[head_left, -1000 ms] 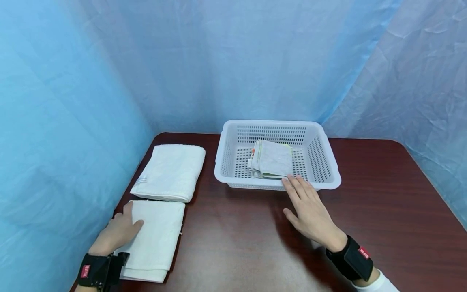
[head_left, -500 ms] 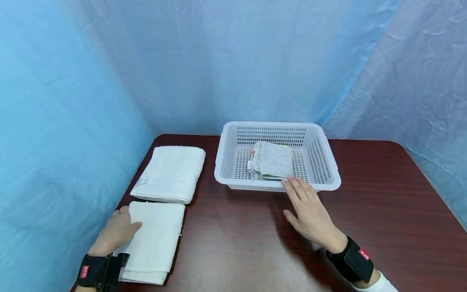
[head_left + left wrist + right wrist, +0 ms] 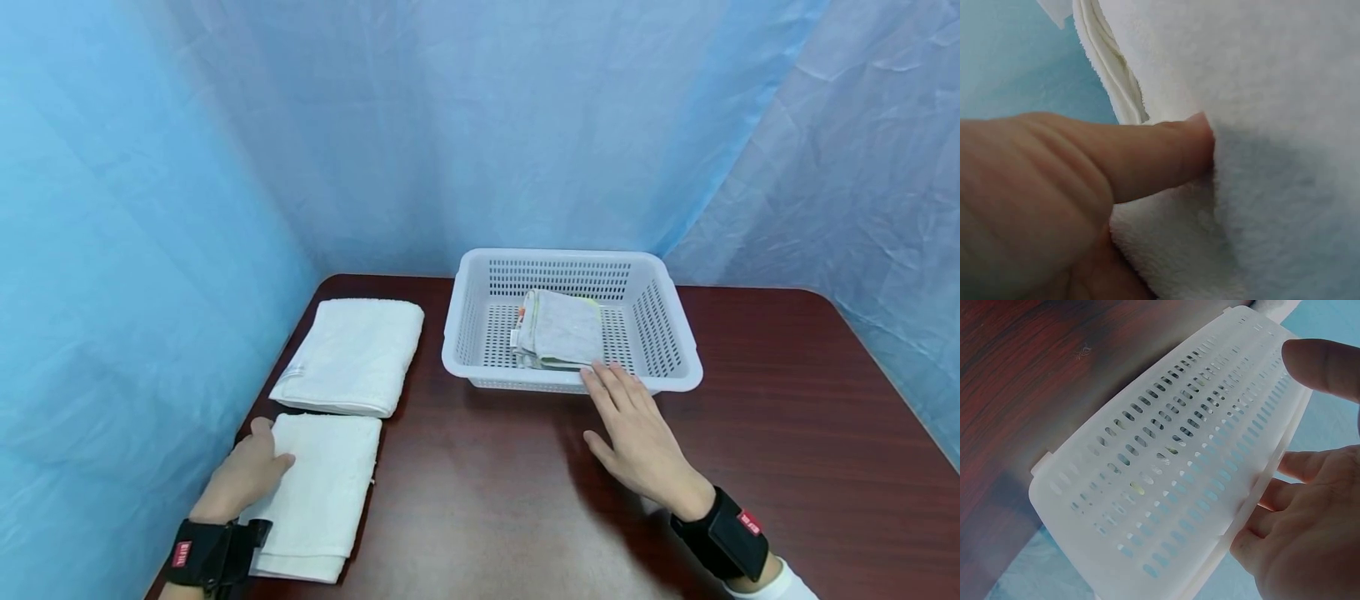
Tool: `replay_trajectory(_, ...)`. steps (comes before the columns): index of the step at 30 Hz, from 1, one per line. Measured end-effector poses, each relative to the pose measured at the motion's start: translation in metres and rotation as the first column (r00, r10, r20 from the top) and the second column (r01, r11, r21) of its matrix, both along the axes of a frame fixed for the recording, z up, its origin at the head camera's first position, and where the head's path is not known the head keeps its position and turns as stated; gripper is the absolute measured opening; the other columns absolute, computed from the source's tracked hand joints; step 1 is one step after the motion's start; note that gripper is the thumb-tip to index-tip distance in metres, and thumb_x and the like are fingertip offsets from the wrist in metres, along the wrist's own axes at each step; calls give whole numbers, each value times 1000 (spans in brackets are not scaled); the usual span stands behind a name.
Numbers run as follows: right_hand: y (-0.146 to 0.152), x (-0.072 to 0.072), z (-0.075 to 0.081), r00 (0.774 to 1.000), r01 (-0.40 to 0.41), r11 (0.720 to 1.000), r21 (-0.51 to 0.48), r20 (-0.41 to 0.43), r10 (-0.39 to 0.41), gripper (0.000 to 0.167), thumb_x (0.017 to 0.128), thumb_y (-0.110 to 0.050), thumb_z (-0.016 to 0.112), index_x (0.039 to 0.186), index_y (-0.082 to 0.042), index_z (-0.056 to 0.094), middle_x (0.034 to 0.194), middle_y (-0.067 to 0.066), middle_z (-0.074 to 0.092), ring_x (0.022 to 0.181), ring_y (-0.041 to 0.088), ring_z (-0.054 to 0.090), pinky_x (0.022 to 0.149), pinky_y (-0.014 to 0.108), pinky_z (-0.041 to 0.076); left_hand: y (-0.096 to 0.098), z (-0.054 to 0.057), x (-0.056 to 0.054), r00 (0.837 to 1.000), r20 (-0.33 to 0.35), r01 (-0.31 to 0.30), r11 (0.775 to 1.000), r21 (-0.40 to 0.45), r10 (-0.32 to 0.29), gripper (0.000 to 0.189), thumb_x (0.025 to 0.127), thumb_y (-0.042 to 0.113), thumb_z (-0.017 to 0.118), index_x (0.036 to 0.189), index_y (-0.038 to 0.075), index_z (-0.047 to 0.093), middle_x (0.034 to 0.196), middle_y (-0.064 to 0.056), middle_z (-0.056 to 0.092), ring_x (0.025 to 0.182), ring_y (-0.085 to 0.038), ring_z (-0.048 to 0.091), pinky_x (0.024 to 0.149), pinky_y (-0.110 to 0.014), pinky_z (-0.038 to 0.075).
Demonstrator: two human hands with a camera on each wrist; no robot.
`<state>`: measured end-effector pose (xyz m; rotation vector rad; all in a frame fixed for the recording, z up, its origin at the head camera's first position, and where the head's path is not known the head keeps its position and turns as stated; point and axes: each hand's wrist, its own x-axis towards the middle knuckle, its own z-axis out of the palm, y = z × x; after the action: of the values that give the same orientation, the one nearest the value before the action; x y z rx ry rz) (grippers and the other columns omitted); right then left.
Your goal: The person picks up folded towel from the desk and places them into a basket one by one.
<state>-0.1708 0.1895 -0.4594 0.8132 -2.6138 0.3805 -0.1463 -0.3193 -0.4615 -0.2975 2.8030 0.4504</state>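
My left hand (image 3: 246,468) is at the left edge of the nearer folded white towel (image 3: 326,492). In the left wrist view its thumb (image 3: 1160,153) presses into the white terry cloth (image 3: 1272,69), with other fingers lower down at the towel's side, so the edge is pinched between them. My right hand (image 3: 637,442) rests its straight fingertips on the front rim of a white plastic basket (image 3: 517,377), the thumb held apart. Inside the basket lies a small folded grey cloth (image 3: 567,327) with green edging. The right wrist view shows the basket's slotted front wall (image 3: 1166,444) beside the fingers.
A second folded white towel (image 3: 352,354) lies just beyond the nearer one, along the table's left side. The dark brown wooden table (image 3: 480,483) has rounded far corners. Blue sheeting (image 3: 480,125) hangs behind it and on both sides.
The left hand has shifted slightly at the towel's left edge, fingers dipping and then rising a little. The right hand, basket and towels look the same.
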Motion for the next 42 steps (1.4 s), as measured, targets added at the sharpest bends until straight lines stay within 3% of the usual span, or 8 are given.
replay_trajectory(7,0,0,0,1000,4,1000,2,-4,-4,83,80,-13,79,150,3,36,152,25,37,140,42,32,113,55,23,-4,2,-3,1000,9,16,1000,-26,-15,83,94,22,66,140,-23,13,102,-42,59,94,-47,63,74,-53,52)
replay_trajectory(11,-1,0,0,1000,4,1000,-1,-1,-4,83,80,-13,79,149,3,36,152,25,37,140,42,31,112,55,23,-8,6,-5,997,60,45,998,-52,-42,82,92,28,68,135,-27,25,108,-42,56,89,-41,62,74,-49,51)
replay_trajectory(17,-1,0,0,1000,4,1000,4,1,-4,83,80,-13,79,149,3,36,152,25,37,141,42,31,111,55,24,-9,8,-4,995,86,54,998,44,-57,64,92,24,68,126,-23,42,101,-28,60,77,-27,58,65,-39,49)
replay_trajectory(21,-1,0,0,1000,5,1000,1,2,-5,83,80,-13,79,149,3,36,152,25,37,141,42,31,112,55,24,-8,8,-5,996,64,63,997,46,-66,60,92,21,67,127,-22,44,101,-26,62,75,-25,58,64,-38,49)
replay_trajectory(27,-1,-1,0,1000,1,1000,-1,-1,-1,83,80,-13,79,149,3,36,152,25,38,141,42,31,112,55,24,-7,4,-3,989,-32,143,987,76,-141,55,93,13,64,135,-15,43,119,-33,59,97,-37,59,80,-51,47)
replay_trajectory(29,0,-1,0,1000,2,1000,-1,-4,-2,83,80,-12,79,150,3,36,152,25,37,141,42,30,112,55,23,-6,3,-3,987,-59,157,985,75,-153,54,92,12,64,133,-16,42,118,-35,59,98,-41,58,79,-53,47)
replay_trajectory(37,0,0,0,1000,4,1000,-4,4,-4,83,80,-12,79,149,4,36,152,25,37,141,43,30,113,55,23,-6,3,-4,996,33,77,991,111,-81,63,93,17,62,132,-21,29,121,-42,50,96,-41,58,76,-49,50)
replay_trajectory(42,-1,0,0,1000,2,1000,-10,2,-2,82,80,-12,78,149,4,36,152,25,37,140,43,32,112,55,23,-8,-1,-3,996,19,82,991,106,-85,63,90,16,63,127,-22,29,110,-38,53,88,-37,58,71,-46,50)
